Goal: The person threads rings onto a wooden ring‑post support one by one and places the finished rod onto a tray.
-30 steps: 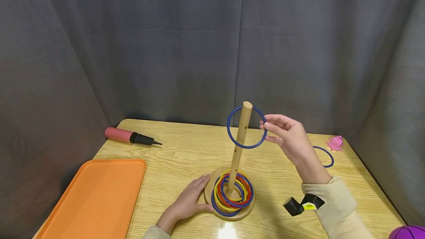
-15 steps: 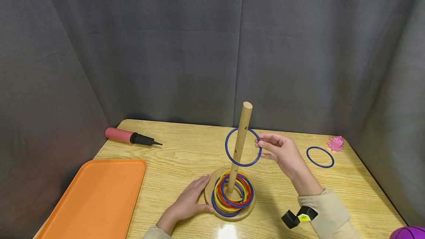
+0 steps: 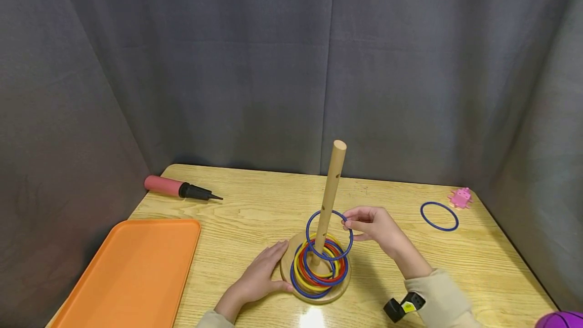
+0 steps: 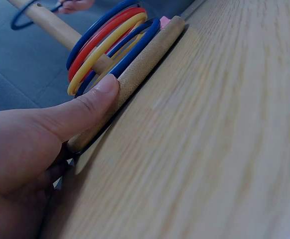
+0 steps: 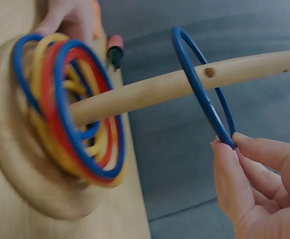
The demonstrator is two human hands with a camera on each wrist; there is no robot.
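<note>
A wooden peg (image 3: 334,176) rises from a round wooden base (image 3: 291,252) on the table. Around its foot lie several stacked rings (image 5: 60,99) in blue, red and yellow. Between thumb and fingertips my right hand (image 3: 375,227) pinches a blue ring (image 5: 197,84), which encircles the peg above the stack without resting on it. My left hand (image 3: 261,275) holds the base's left edge, its thumb (image 4: 102,92) against the rim and the other fingers round the far side; part of those fingers is hidden in the left wrist view.
Another blue ring (image 3: 439,216) lies flat on the table (image 3: 246,201) at the right, near a pink toy (image 3: 461,198). An orange tray (image 3: 136,267) and a red and black hand pump (image 3: 177,187) are at the left. A purple ball (image 3: 560,319) shows at the lower right corner.
My right hand has lowered the blue ring along the peg, from near its top to just above the stack. My left hand has stayed at the base.
</note>
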